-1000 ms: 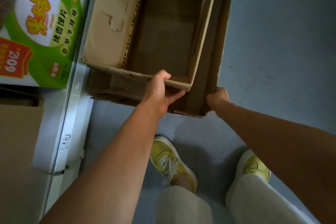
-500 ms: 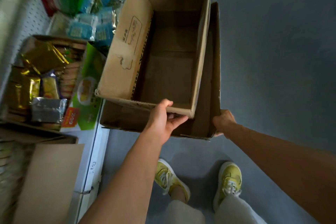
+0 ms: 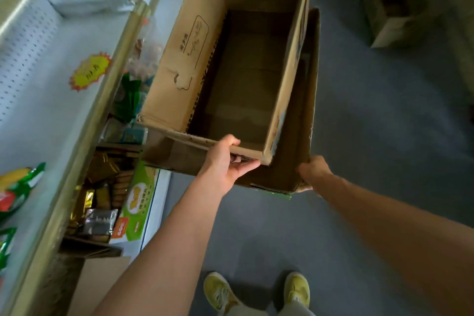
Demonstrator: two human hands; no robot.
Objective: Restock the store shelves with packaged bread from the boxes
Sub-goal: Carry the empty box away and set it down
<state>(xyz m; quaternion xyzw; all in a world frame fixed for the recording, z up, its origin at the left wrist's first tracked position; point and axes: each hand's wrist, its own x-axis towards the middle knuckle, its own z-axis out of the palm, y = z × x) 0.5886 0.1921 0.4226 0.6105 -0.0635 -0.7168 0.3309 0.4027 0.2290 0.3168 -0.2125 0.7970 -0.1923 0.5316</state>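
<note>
An empty brown cardboard box (image 3: 184,64) sits nested inside a second, wider cardboard box (image 3: 300,136), both held up in the air in front of me. My left hand (image 3: 225,161) grips the near rim of the inner box, thumb on top and fingers underneath. My right hand (image 3: 314,172) grips the near right corner of the outer box. No bread shows inside either box. The store shelf (image 3: 77,115) runs along my left.
On the lower shelf lie gold and silver snack packets (image 3: 95,210) and a green carton (image 3: 136,210). A yellow price tag (image 3: 89,72) hangs on the shelf's back panel. Another cardboard box (image 3: 389,13) stands on the grey floor at the far right. My yellow shoes (image 3: 256,292) are below.
Both hands have raised the nested boxes from near the floor. The view has risen with them, so more of the shelf and aisle shows. The grips have not changed.
</note>
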